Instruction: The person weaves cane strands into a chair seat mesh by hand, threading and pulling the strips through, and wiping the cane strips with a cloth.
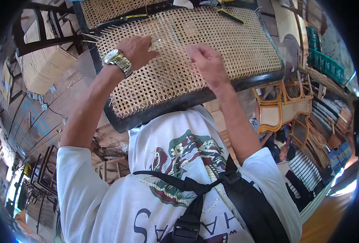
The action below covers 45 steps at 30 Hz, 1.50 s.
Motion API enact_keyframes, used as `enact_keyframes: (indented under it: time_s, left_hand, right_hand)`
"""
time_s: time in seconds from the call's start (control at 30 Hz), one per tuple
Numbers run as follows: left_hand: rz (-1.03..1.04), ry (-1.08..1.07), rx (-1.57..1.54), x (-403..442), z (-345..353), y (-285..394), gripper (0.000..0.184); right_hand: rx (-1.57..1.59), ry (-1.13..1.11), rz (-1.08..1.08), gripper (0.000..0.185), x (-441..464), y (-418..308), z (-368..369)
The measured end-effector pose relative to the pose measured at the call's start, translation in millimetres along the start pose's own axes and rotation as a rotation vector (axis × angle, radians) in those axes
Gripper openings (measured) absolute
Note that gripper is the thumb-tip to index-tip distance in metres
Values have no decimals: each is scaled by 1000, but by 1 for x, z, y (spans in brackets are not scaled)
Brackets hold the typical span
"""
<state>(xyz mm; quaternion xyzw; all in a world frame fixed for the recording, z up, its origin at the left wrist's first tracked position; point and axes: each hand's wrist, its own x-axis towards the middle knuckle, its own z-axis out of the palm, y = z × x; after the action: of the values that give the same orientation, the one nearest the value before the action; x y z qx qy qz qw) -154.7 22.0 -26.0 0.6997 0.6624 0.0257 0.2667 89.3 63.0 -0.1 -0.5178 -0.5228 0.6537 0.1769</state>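
A woven cane panel [240,48] with an open mesh lies across a dark wooden frame [159,106] in front of my body. Loose cane ends stick out along its edges. My left hand [137,50], with a metal-band watch [118,62] on the wrist, is over the left half of the weave, its thumb and fingers apart. To its right, my right hand [207,62] has its fingers curled together close above the mesh; whatever may be pinched in them is too small to make out.
Pliers with yellow-and-black handles [230,16] and a yellow-and-black tool [134,17] lie at the panel's far side. A cardboard box [46,69] stands at left. Rattan chairs [284,107] and green crates [325,65] are at right.
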Motion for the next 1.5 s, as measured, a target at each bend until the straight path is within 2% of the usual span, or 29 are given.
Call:
enact_keyframes:
  time_s: [0.03, 0.07, 0.13, 0.2, 0.23, 0.27, 0.33, 0.43, 0.47, 0.53, 0.57, 0.6, 0.63, 0.67, 0.73, 0.77, 0.8, 0.87, 0.9, 0.93, 1.0, 1.03, 1.07, 1.17, 1.27, 1.4, 1.43, 1.47, 1.5]
  left_hand:
    - [-38, -16, -24, 3, 1, -1, 52]
    - [-40, -19, -27, 6, 0, -3, 52]
    - [-136, -166, -109, 16, 0, -4, 53]
    - [-136, -135, -129, 15, 7, -10, 53]
    - [-99, -19, -138, 12, 11, -13, 52]
    - [-59, 91, -137, 8, 12, -18, 52]
    - [-244, -51, -188, 2, -10, -31, 53]
    - [-172, 52, -57, -7, -28, -52, 54]
    - [-170, 53, -46, -5, -32, -50, 54]
    - [-313, -78, 171, 2, -47, -34, 50]
    - [-368, -76, 237, 7, -50, -41, 48]
    - [-415, -62, 248, 8, -59, -39, 44]
    - [-290, 88, 281, 7, -56, -45, 43]
    - [-162, 243, 313, 8, -52, -50, 43]
    - [146, 225, 188, 9, -42, -31, 34]
    - [51, 119, 79, 11, -34, -14, 29]
    - [114, 54, 70, 7, -25, -3, 28]
    - [115, -68, 31, 5, -5, 2, 28]
    - [159, 28, -45, 5, -2, 6, 27]
    - [161, 22, -43, 6, -2, 6, 27]
    - [23, -146, -32, 11, -6, 8, 28]
    - [74, -111, -48, 14, 4, -1, 39]
    - [74, -116, -51, 15, 7, -3, 39]
    - [-108, -239, -135, 21, 2, 5, 60]
    - [-115, -146, -172, 21, 11, 0, 59]
    - [-138, -159, -168, 19, 3, 1, 52]
    - [-229, -188, -193, 20, -1, -5, 50]
    - [-266, -113, -180, 20, -7, -24, 47]
    - [-208, -73, -135, 17, -14, -62, 47]
  right_hand:
    - [-113, 41, -16, 35, 0, 2, -10]
    - [-228, 85, -34, 35, -1, 4, -20]
    - [-278, 92, 12, 33, -5, 7, -34]
    - [-362, 70, 11, 32, -11, 8, -36]
    - [-466, 82, 8, 24, -10, 5, -34]
    - [-452, 79, 9, 24, -6, 3, -27]
    - [-903, 66, -289, 19, -4, 3, -11]
    - [-987, 74, -323, 14, -2, 6, -4]
    - [-978, 79, -328, 14, -5, 5, -5]
    - [-839, 75, -289, 14, -11, 2, -8]
    - [-831, 81, -288, 14, -11, 7, -9]
    - [-750, 155, -387, 13, -10, 14, -9]
    - [-668, 229, -484, 13, -11, 18, -10]
    - [-666, 234, -486, 13, -12, 21, -13]
    - [-810, 75, -436, 14, -13, 19, -17]
    - [-831, 75, -426, 13, -12, 18, -16]
    - [-827, 78, -426, 13, -10, 20, -15]
    - [-778, 124, -404, 12, -5, 27, -13]
    - [-775, 125, -396, 12, -7, 27, -15]
    - [-794, 135, -445, 10, -8, 27, -14]
    - [-814, 149, -489, 8, -8, 26, -14]
    - [-817, 147, -508, 9, -7, 27, -15]
    - [-820, 143, -526, 10, -7, 27, -14]
    - [-855, 149, -550, 10, -8, 22, -14]
    - [-838, 120, -563, 9, -5, 24, -16]
    - [-813, 113, -562, 7, -5, 23, -14]
    - [-803, 112, -574, 7, -4, 24, -14]
    - [-793, 112, -587, 7, -4, 25, -13]
    - [-794, 109, -590, 7, -5, 25, -13]
